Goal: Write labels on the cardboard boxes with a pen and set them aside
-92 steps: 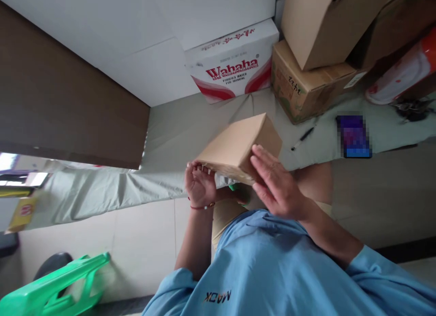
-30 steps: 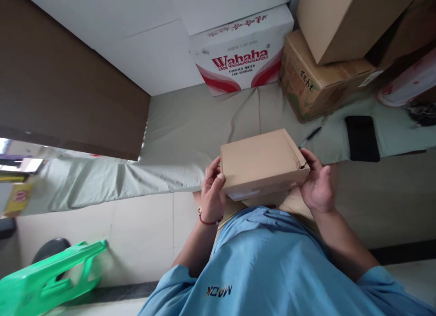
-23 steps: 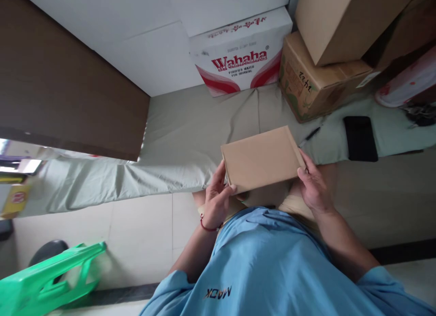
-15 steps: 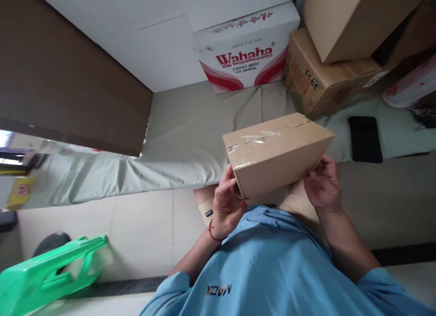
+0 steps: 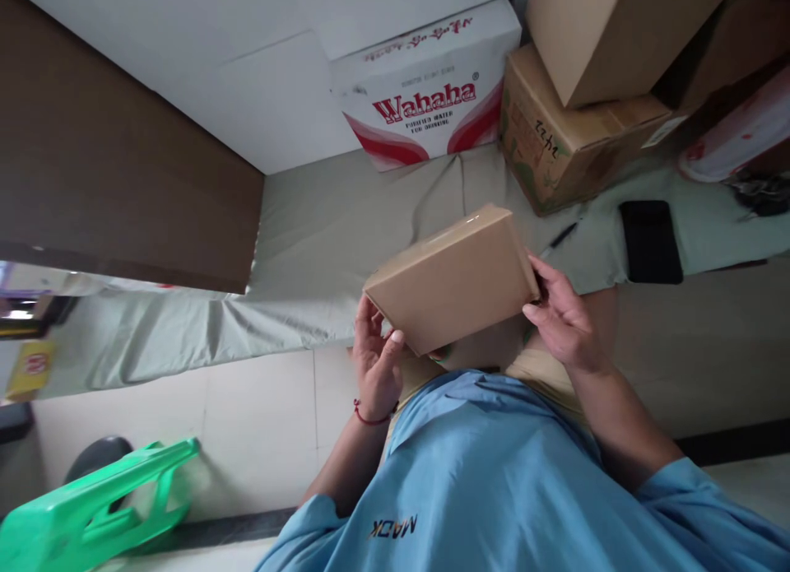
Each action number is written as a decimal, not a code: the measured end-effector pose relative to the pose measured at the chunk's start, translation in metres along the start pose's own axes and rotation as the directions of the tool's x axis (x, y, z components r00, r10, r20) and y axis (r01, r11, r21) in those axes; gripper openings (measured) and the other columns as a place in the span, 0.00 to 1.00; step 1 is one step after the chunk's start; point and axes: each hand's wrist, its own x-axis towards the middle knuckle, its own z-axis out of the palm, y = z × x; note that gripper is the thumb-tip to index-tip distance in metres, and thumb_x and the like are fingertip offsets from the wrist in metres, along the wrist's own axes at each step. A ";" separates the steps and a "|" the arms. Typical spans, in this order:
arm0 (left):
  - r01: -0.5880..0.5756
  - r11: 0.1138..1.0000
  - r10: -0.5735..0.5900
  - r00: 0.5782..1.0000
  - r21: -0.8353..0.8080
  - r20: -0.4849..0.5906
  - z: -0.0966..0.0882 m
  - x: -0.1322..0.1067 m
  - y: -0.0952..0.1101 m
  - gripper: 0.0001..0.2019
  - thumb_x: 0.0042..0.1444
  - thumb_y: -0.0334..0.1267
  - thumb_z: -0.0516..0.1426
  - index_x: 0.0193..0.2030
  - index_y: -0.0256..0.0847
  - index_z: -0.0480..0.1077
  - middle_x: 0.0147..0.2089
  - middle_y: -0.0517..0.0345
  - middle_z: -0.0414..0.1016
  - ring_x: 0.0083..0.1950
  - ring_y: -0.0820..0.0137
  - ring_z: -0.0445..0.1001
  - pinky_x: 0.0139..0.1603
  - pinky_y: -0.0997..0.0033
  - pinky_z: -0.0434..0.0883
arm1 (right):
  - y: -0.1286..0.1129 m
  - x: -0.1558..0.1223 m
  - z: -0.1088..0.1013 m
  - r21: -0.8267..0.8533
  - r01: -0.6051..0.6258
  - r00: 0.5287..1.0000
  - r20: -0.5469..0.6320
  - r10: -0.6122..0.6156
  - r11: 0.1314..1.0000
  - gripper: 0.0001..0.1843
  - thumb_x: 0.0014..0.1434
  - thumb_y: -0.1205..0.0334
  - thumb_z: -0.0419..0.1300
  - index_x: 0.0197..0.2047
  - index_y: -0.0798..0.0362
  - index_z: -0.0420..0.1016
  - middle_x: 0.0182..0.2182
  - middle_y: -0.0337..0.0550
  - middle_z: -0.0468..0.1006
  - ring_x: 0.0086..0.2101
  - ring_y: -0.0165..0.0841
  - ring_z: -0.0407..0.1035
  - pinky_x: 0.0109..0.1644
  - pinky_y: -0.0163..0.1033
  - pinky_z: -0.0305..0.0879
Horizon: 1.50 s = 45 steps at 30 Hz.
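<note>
A small brown cardboard box (image 5: 460, 288) is held up between my two hands, above my lap and the near edge of the cloth-covered surface. One plain broad side faces me, and a strip of shiny tape shows along its upper edge. My left hand (image 5: 378, 354) grips the lower left corner, thumb in front and fingers behind. At the right end, my right hand (image 5: 564, 317) holds the box with thumb and fingers, some fingertips hidden behind it. Beyond the right end a pen (image 5: 561, 236) lies on the cloth.
Grey-green cloth (image 5: 309, 243) covers the surface ahead. A white Wahaba-style carton marked Wahaha (image 5: 425, 103) stands at the back, with stacked cardboard boxes (image 5: 555, 148) to its right. A black phone-like slab (image 5: 651, 241) lies at right. A large brown panel (image 5: 123, 160) and green plastic stool (image 5: 104, 506) are left.
Both hands have tilted the box, so its taped top has turned away and a broad plain side faces me. The box has shifted left, and the pen has come into view.
</note>
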 end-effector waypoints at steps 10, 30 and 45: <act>0.001 0.972 0.019 0.996 0.236 -0.083 -0.018 0.014 0.024 0.20 0.62 0.41 0.71 0.60 0.49 0.82 0.55 0.54 0.79 0.58 0.64 0.78 0.57 0.70 0.77 | 0.001 0.014 0.004 0.042 -0.075 0.992 0.106 0.070 0.996 0.43 0.61 0.61 0.66 0.78 0.38 0.67 0.79 0.33 0.63 0.80 0.45 0.53 0.86 0.57 0.49; -0.421 0.668 0.254 0.904 0.614 0.344 -0.006 0.042 0.042 0.12 0.72 0.42 0.63 0.58 0.49 0.83 0.60 0.49 0.83 0.62 0.58 0.81 0.66 0.54 0.77 | 0.017 0.103 -0.094 -0.926 -0.129 0.974 -0.186 -0.131 0.354 0.19 0.65 0.67 0.58 0.53 0.49 0.87 0.50 0.54 0.80 0.53 0.49 0.75 0.61 0.58 0.72; -0.688 0.281 0.020 0.702 0.669 0.712 0.018 0.023 0.055 0.20 0.73 0.44 0.59 0.67 0.43 0.77 0.68 0.40 0.80 0.69 0.44 0.78 0.62 0.43 0.83 | -0.003 0.130 -0.133 -0.992 0.008 0.964 0.040 0.264 0.123 0.14 0.53 0.73 0.71 0.25 0.49 0.71 0.18 0.39 0.68 0.27 0.33 0.62 0.37 0.46 0.47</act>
